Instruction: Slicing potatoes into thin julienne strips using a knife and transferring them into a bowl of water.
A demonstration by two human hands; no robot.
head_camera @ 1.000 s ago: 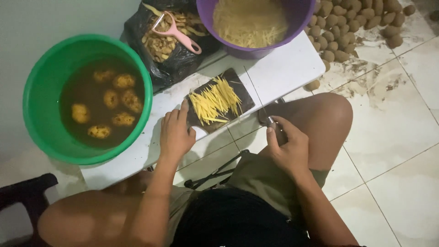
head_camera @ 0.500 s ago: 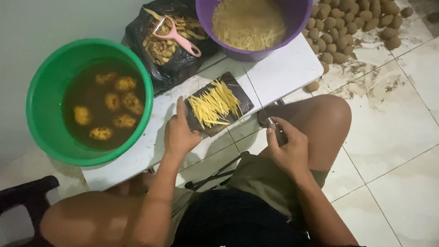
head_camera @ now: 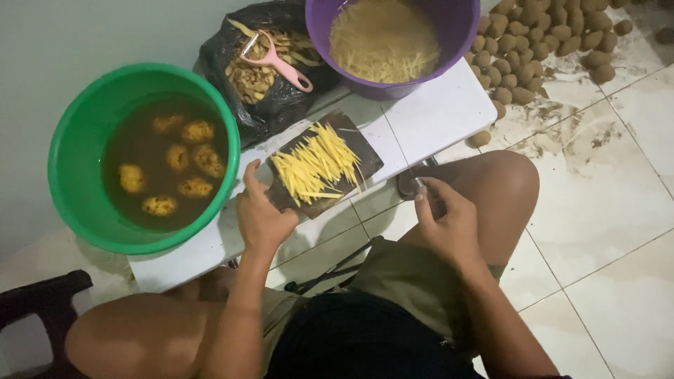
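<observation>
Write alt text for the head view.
A seated person's left hand grips a dark cutting board of yellow potato strips; the right hand holds a thin knife. A green water bucket holds peeled potatoes.

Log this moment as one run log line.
left hand: gripping cutting board edge | right hand: holding knife | potato sticks: on board
</observation>
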